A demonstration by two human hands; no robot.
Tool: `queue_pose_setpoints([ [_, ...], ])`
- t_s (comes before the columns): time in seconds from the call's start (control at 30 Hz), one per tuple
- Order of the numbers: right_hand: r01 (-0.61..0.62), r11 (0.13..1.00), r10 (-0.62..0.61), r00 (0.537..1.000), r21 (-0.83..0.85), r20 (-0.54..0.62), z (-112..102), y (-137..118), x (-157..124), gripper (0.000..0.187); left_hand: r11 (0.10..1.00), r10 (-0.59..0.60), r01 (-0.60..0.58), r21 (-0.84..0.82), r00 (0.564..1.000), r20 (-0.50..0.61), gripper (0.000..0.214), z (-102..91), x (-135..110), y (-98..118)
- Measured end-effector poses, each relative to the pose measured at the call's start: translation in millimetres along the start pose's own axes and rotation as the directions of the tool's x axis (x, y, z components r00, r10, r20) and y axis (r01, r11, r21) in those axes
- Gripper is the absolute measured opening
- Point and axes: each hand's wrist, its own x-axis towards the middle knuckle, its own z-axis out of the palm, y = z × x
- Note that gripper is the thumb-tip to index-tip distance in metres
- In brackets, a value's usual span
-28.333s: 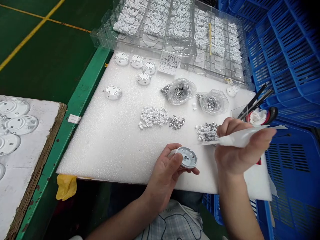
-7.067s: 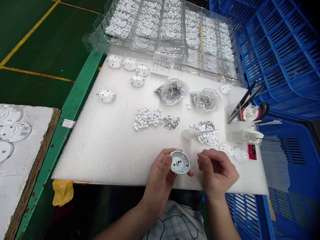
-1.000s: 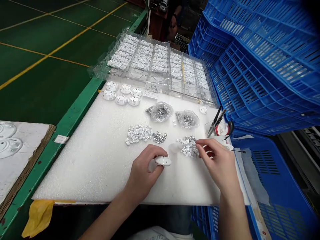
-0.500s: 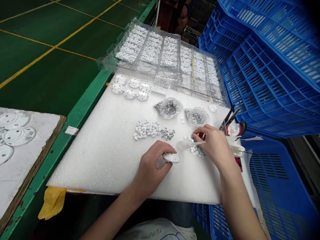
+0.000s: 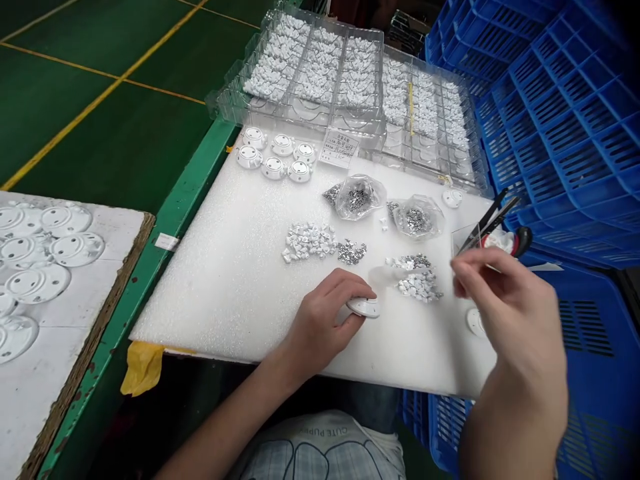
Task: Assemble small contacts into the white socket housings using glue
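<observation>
My left hand point(image 5: 320, 327) grips a white cap point(image 5: 363, 307) on the foam point(image 5: 215, 300); at three o'clock, I cannot tell if my right hand point(image 5: 510, 313) holds anything.

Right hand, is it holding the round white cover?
No, the round white cover is under the left hand, while the right hand is raised apart from it, further right.

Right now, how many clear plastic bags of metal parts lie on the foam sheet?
2: one clear plastic bag near the far edge of the foam sheet, another just right of it.
</observation>
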Motion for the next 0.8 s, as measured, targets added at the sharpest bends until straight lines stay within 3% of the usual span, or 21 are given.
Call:
queue_pose_setpoints([
  [0.07, -0.009, 0.977, 0.009, 1.000, 0.213, -0.002, 2.6, -5.6, -27.1, 0.006, 1.000, 0.017, -0.018, 0.012, 0.999, 0.039, 0.025, 0.4, -0.6, 0.7],
  [0.13, -0.029, 0.936, 0.006, 0.998, 0.350, 0.066, 14.9, -10.3, -48.3, 0.004, 0.999, 0.030, -0.033, 0.031, 0.996, 0.080, 0.023, 0.6, -0.8, 1.2],
  [0.2, -0.061, 0.902, -0.005, 0.989, 0.428, 0.151, 30.7, -13.3, -59.5, 0.005, 0.998, 0.042, -0.047, 0.044, 0.992, 0.117, 0.021, 0.6, -0.6, 1.2],
  [0.3, -0.049, 0.867, -0.048, 0.982, 0.496, 0.181, 47.5, -14.6, -61.5, 0.006, 0.997, 0.058, -0.066, 0.050, 0.987, 0.149, 0.021, 0.7, -0.4, 0.1],
  [0.8, 0.052, 0.932, -0.136, 0.968, 0.359, 0.212, 46.0, -12.9, -56.4, 0.008, 0.990, 0.057, -0.078, 0.118, 0.983, 0.172, 0.022, 0.9, -1.3, -2.7],
])
